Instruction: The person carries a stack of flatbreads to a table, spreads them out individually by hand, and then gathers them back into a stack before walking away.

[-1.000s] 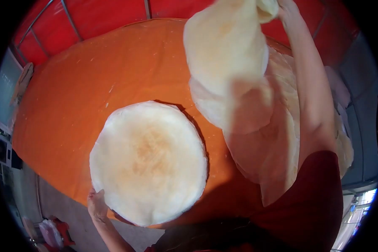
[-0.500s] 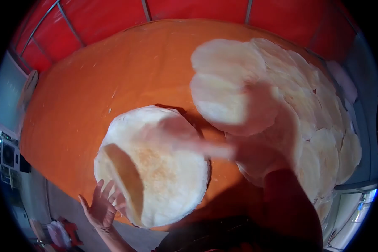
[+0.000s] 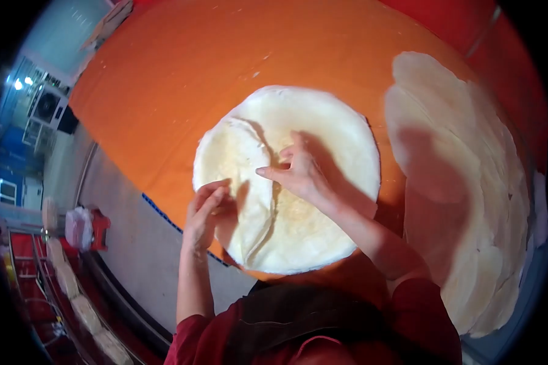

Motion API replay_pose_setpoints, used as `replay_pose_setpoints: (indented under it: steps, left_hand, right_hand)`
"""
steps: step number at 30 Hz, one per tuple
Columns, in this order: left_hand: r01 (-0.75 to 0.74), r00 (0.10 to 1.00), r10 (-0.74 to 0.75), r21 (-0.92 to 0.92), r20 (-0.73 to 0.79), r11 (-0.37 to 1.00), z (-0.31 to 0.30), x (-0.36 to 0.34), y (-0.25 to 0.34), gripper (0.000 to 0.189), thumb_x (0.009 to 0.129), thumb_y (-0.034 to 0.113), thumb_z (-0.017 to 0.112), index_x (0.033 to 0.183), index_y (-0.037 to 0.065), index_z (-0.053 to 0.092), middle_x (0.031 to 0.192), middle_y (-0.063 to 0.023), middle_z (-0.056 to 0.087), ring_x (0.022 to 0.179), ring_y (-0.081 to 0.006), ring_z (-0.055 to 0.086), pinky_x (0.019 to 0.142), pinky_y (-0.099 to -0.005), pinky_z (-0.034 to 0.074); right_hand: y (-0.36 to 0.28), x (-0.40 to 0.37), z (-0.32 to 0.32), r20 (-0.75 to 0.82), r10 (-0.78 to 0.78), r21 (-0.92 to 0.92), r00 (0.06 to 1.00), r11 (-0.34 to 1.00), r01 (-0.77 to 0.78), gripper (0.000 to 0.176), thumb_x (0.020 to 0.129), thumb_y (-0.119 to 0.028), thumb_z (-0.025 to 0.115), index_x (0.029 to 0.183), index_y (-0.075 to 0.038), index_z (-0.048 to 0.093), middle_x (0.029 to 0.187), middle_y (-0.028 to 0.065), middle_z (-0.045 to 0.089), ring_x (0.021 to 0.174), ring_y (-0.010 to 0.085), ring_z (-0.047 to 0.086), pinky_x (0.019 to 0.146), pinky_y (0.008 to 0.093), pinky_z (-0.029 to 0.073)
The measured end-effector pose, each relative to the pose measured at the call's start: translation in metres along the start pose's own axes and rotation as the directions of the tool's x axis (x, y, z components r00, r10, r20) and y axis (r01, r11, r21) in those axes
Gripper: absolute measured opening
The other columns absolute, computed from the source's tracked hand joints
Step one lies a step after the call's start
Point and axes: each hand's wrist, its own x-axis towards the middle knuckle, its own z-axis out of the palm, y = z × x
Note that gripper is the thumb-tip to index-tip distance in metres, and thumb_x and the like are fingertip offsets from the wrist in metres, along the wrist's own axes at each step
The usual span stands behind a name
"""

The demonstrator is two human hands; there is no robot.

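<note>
A thick round stack of flatbread [image 3: 329, 249] lies in the middle of the view, on the orange cloth [image 3: 182, 73] at the near edge of the table. On its nine o'clock side, a folded flap [image 3: 240, 152] lies over the pale top, its edge running in a curve from about half past ten down to seven o'clock.

The left hand [image 3: 207, 213] is at the stack's eight o'clock rim, thumb and fingers bent together by the flap; whether they pinch it, I cannot tell. The right hand [image 3: 299, 170] sits over the centre, its grip loose, with the fingers spread from the thumb and the thumb's tip at the flap's edge. It casts a shadow toward four o'clock.

Toward three o'clock, apart from the stack, overlapping sheets of bread [image 3: 487, 201] cover the cloth. At eight o'clock, a red stool [image 3: 100, 230] stands on the grey floor [image 3: 128, 225].
</note>
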Motion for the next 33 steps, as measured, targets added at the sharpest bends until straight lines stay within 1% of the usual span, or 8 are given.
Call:
replay_pose_setpoints:
  steps: [4, 8, 15, 19, 25, 29, 31, 33]
  left_hand:
    - [-0.088, 0.982, 0.077, 0.059, 0.174, 0.994, 0.004, -0.006, -0.002, 0.035, 0.081, 0.012, 0.052, 0.113, 0.001, 0.044, 0.101, -0.0077, 0.052, 0.092, -0.0159, 0.051, 0.079, -0.0313, 0.043]
    - [-0.089, 0.984, 0.087, 0.005, 0.158, 0.996, 0.000, -0.013, -0.001, 0.038, 0.078, 0.006, 0.053, 0.115, 0.000, 0.043, 0.109, -0.0096, 0.050, 0.096, -0.0164, 0.050, 0.082, -0.0310, 0.042]
    - [-0.330, 0.908, 0.381, 0.266, -0.173, 0.906, -0.035, 0.002, -0.013, 0.028, 0.076, 0.005, 0.056, 0.102, -0.001, 0.050, 0.097, -0.0098, 0.056, 0.087, -0.0157, 0.053, 0.074, -0.0254, 0.043]
    - [-0.366, 0.767, 0.546, 0.468, -0.337, 0.804, -0.041, 0.026, -0.022, 0.027, 0.077, 0.005, 0.056, 0.102, -0.002, 0.049, 0.088, -0.0059, 0.054, 0.085, -0.0132, 0.052, 0.071, -0.0230, 0.042]
    - [-0.170, 0.968, 0.225, 0.371, -0.109, 0.913, -0.036, 0.054, -0.007, 0.034, 0.076, 0.011, 0.058, 0.105, -0.004, 0.048, 0.090, -0.0070, 0.055, 0.085, -0.0133, 0.053, 0.073, -0.0232, 0.043]
    - [0.012, 0.985, 0.042, 0.312, -0.165, 0.950, -0.044, 0.065, -0.004, 0.038, 0.073, 0.014, 0.060, 0.104, -0.005, 0.048, 0.094, -0.0108, 0.058, 0.082, -0.0164, 0.056, 0.071, -0.0272, 0.045]
    - [0.089, 0.976, -0.035, 0.251, -0.215, 0.964, -0.073, 0.077, -0.009, 0.039, 0.073, 0.014, 0.060, 0.105, -0.005, 0.048, 0.093, -0.0117, 0.058, 0.078, -0.0189, 0.057, 0.069, -0.0280, 0.046]
    - [0.199, 0.976, -0.159, 0.302, -0.151, 0.932, -0.067, 0.081, 0.001, 0.040, 0.073, 0.014, 0.059, 0.106, -0.005, 0.048, 0.094, -0.0119, 0.058, 0.080, -0.0196, 0.057, 0.069, -0.0288, 0.046]
  right_hand:
    - [-0.004, 0.018, 0.019, 0.095, 0.018, -0.263, 0.995, 0.965, 0.007, 0.088, 0.056, -0.034, 0.076, 0.116, 0.014, 0.033, 0.095, 0.0211, 0.054, 0.083, 0.0218, 0.056, 0.069, 0.0296, 0.046]
    - [0.004, 0.037, 0.035, 0.461, 0.260, 0.296, 0.849, 0.856, -0.423, 0.042, 0.066, -0.023, 0.067, 0.096, 0.003, 0.052, 0.086, 0.0149, 0.058, 0.071, 0.0179, 0.058, 0.062, 0.0275, 0.046]
    - [-0.084, 0.049, -0.095, 0.383, -0.214, 0.039, 0.899, 0.976, 0.215, 0.022, 0.070, -0.019, 0.059, 0.082, -0.002, 0.054, 0.072, 0.0090, 0.057, 0.060, 0.0150, 0.054, 0.050, 0.0266, 0.041]
    - [-0.142, 0.054, -0.228, 0.155, -0.322, -0.070, 0.934, 0.939, 0.335, 0.021, 0.070, -0.022, 0.057, 0.077, -0.003, 0.054, 0.068, 0.0079, 0.057, 0.054, 0.0143, 0.052, 0.045, 0.0265, 0.038]
    - [-0.156, 0.075, -0.459, -0.515, -0.536, -0.282, 0.669, 0.843, 0.458, 0.023, 0.071, -0.027, 0.055, 0.069, -0.004, 0.052, 0.062, 0.0062, 0.056, 0.045, 0.0133, 0.049, 0.039, 0.0264, 0.034]
    - [-0.049, 0.075, -0.583, -0.848, -0.343, -0.294, 0.403, 0.939, 0.181, 0.027, 0.072, -0.029, 0.053, 0.063, -0.004, 0.051, 0.058, 0.0051, 0.056, 0.039, 0.0127, 0.046, 0.034, 0.0263, 0.032]
    - [0.033, 0.064, -0.578, -0.835, -0.120, -0.037, 0.537, 0.986, 0.163, 0.044, 0.072, -0.043, 0.057, 0.053, -0.003, 0.055, 0.058, 0.0114, 0.058, 0.044, 0.0188, 0.053, 0.040, 0.0318, 0.038]
    - [0.106, 0.061, -0.586, -0.799, -0.089, -0.360, 0.594, 0.863, -0.355, 0.053, 0.075, -0.043, 0.052, 0.094, 0.006, 0.056, 0.081, 0.0248, 0.059, 0.073, 0.0322, 0.061, 0.064, 0.0386, 0.046]
